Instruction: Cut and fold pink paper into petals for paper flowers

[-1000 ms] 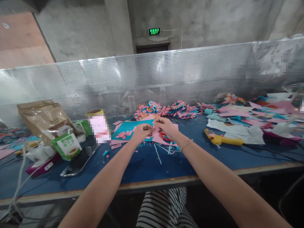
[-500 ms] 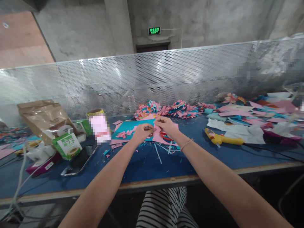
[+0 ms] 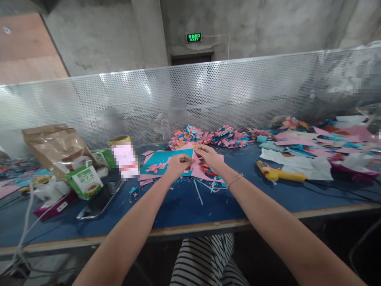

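Between my hands is a piece of pink paper [image 3: 197, 170], upright at a tilt above the table. My left hand [image 3: 179, 166] pinches its left side, and my right hand [image 3: 208, 155] has fingers closed on its upper edge. Beneath them lie a blue sheet of paper [image 3: 162, 158] and pink sheets, with small pink cut pieces [image 3: 156, 167] on top. Red-handled scissors [image 3: 209, 171] rest just under my right hand, partly hidden by it. Thin pale blue strips [image 3: 198, 191] are scattered in front.
Pink and blue paper flowers [image 3: 228, 137] line the back by a perforated metal screen [image 3: 178, 87]. A yellow glue gun [image 3: 279, 174] lies right. Left are a phone [image 3: 99, 201], a green-and-white box [image 3: 85, 182], a brown paper bag [image 3: 59, 149] and a tissue pack [image 3: 52, 198].
The pink paper between my hands is tilted slightly differently, and the fingers of my right hand have shifted a little. The table things stay where they were.
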The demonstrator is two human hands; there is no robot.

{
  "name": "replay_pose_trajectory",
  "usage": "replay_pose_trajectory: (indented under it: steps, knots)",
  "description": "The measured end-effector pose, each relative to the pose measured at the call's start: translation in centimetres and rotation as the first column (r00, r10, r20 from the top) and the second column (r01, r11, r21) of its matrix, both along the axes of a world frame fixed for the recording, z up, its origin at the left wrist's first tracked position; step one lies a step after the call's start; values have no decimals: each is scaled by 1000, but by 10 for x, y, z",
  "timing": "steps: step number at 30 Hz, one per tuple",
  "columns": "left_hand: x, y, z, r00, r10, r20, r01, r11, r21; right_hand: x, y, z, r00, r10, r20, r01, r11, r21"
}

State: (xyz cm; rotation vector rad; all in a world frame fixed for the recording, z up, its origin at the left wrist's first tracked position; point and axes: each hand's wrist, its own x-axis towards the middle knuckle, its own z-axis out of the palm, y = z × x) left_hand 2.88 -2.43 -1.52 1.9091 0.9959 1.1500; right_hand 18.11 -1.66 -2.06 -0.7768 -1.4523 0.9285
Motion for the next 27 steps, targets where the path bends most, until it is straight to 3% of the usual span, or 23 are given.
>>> replay_pose_trajectory:
  steps: [7, 14, 27]
  knots:
    - [-3, -2, 3, 996, 44, 81, -47, 998, 34, 1, -4, 0, 991, 71, 117, -68, 997, -34]
    - [-1, -3, 5, 988, 41, 148, -22, 991, -129, 4, 5, -5, 987, -5, 159, 0, 999, 32]
    - [0, -4, 5, 973, 29, 228, 20, 977, -211, 5, 10, -8, 988, -33, 150, 28, 999, 34]
